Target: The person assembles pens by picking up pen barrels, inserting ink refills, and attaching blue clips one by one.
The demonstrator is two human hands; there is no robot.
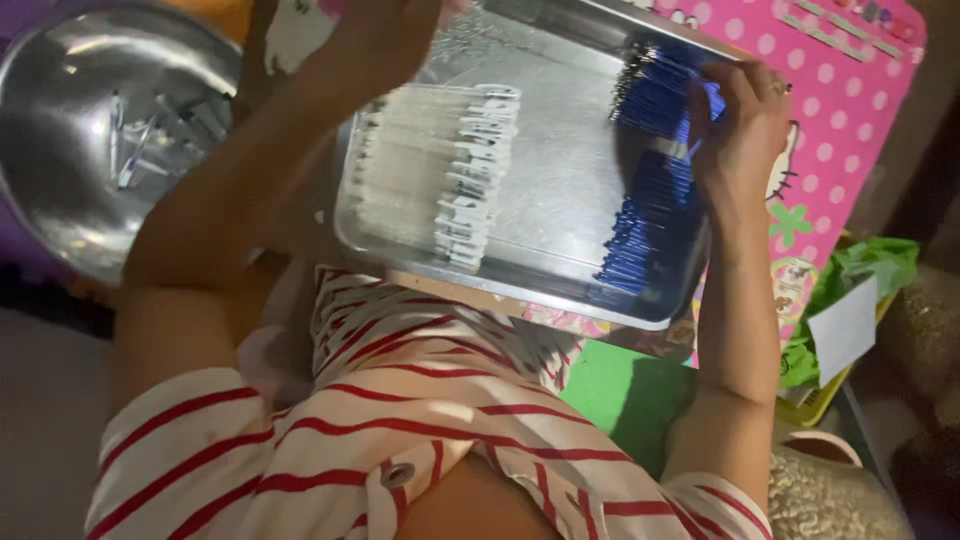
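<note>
A shallow steel tray (pixel 560 190) rests tilted on a pink dotted tabletop in front of me. In its left half lies a row of clear plastic tubes with white ends (pixel 440 175). Along its right side is a dense stack of thin blue sticks (pixel 650 200). My right hand (pixel 742 125) is at the tray's right edge, its fingers pinched on a few blue sticks at the top of the stack. My left hand (pixel 385 35) reaches over the tray's far left corner and is partly cut off by the frame, so its fingers are hidden.
A large steel bowl (pixel 95 140) with a few pen-like pieces stands at the far left. The pink dotted tabletop (pixel 850 110) extends to the right. A green bag (pixel 860 275) with a white paper slip (pixel 845 328) lies at the right, and my striped shirt (pixel 400 430) fills the bottom.
</note>
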